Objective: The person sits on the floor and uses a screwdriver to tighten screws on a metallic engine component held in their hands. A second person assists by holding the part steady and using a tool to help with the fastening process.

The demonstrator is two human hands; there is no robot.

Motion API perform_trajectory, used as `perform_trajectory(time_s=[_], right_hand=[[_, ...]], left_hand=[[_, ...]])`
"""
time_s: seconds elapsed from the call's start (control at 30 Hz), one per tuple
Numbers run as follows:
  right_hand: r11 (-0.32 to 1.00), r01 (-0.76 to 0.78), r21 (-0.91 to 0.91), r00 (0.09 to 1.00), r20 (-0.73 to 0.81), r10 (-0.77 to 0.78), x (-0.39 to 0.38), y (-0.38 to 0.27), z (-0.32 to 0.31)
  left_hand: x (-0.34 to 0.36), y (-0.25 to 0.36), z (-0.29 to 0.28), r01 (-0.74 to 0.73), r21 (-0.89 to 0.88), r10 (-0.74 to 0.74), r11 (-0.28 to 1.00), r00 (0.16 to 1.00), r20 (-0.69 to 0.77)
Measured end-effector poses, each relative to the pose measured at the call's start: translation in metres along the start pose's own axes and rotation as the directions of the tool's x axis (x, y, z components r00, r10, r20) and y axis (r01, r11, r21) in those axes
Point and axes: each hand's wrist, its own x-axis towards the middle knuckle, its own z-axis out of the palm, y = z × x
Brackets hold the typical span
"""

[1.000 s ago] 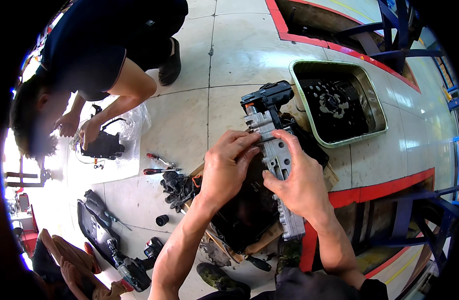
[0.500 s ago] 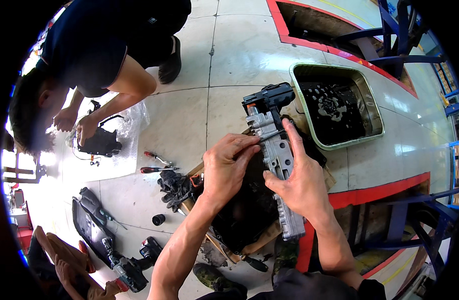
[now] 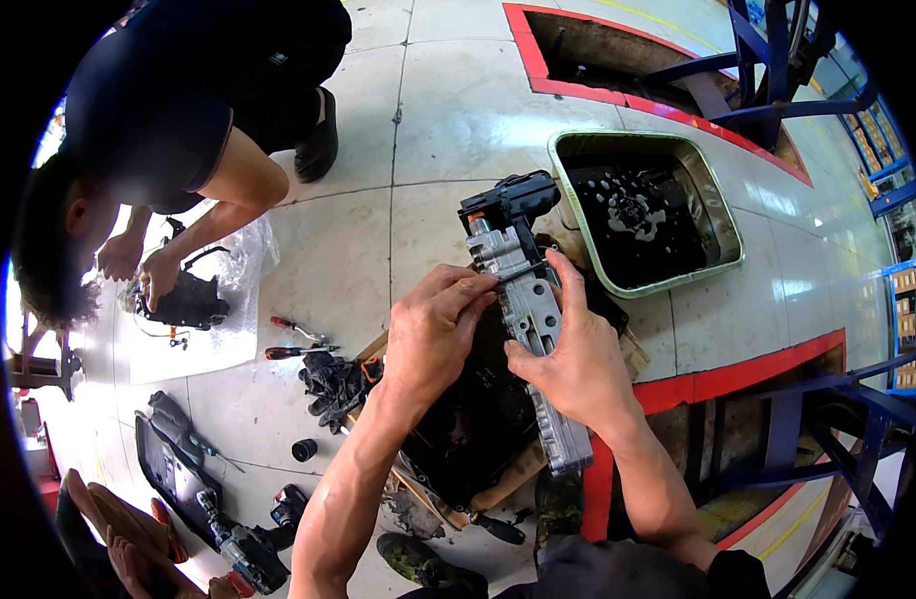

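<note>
The floor [image 3: 458, 120] is pale, glossy tile crossed by dark grout lines, with a red painted border [image 3: 717, 374] framing sunken pits at the top and at the lower right. Blue steel frames [image 3: 777, 60] stand over the far pit, and another blue frame sits at the lower right.

One long grey cast-metal valve block with a black plastic connector head [image 3: 523, 290] is held up over the floor, above one dark, oily tray on flattened brown cardboard [image 3: 478, 429]. The left hand [image 3: 433, 334] has its grip pinched on the block's upper left edge, fingertips closed against the metal. The right hand [image 3: 578, 364] wraps the block's middle from the right, thumb pressed along its face, grip closed around it.

One rectangular metal drain pan of black oily liquid [image 3: 722, 235] lies just beyond the block. One pair of black work gloves [image 3: 333, 379] lies beside the cardboard, with two red-handled screwdrivers [image 3: 296, 339] near them and one small black socket [image 3: 304, 450]. One black cordless driver [image 3: 243, 549] rests at the lower left.

One other person in dark clothing [image 3: 178, 110] crouches at the upper left, both hands on a black part lying on one clear plastic sheet [image 3: 213, 299].
</note>
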Motion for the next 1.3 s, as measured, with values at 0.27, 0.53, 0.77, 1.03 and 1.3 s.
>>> perform_trajectory(time_s=[0.27, 0.53, 0.77, 1.03, 1.3], right_hand=[[0.984, 0.145, 0.107, 0.987, -0.078, -0.137, 0.0, 0.007, 0.0], [0.991, 0.048, 0.123, 0.999, -0.032, -0.044, -0.002, 0.005, -0.004], [0.99, 0.066, 0.128, 0.998, -0.028, -0.063, -0.001, 0.007, -0.003], [0.992, 0.095, 0.079, 0.995, -0.039, -0.092, 0.001, 0.012, -0.005], [0.989, 0.144, 0.04, 0.988, -0.056, -0.142, 0.0, 0.011, -0.003]], left_hand=[[-0.025, -0.02, -0.025, 0.194, -0.065, -0.198, 0.979, 0.979, -0.056], [-0.026, -0.016, -0.03, 0.087, -0.006, -0.087, 0.996, 0.996, -0.015], [-0.029, -0.012, -0.029, 0.075, -0.003, -0.076, 0.997, 0.996, -0.05], [-0.025, -0.013, -0.029, 0.17, -0.059, -0.17, 0.984, 0.985, 0.001], [-0.022, -0.024, -0.028, 0.176, -0.109, -0.177, 0.978, 0.984, 0.001]])
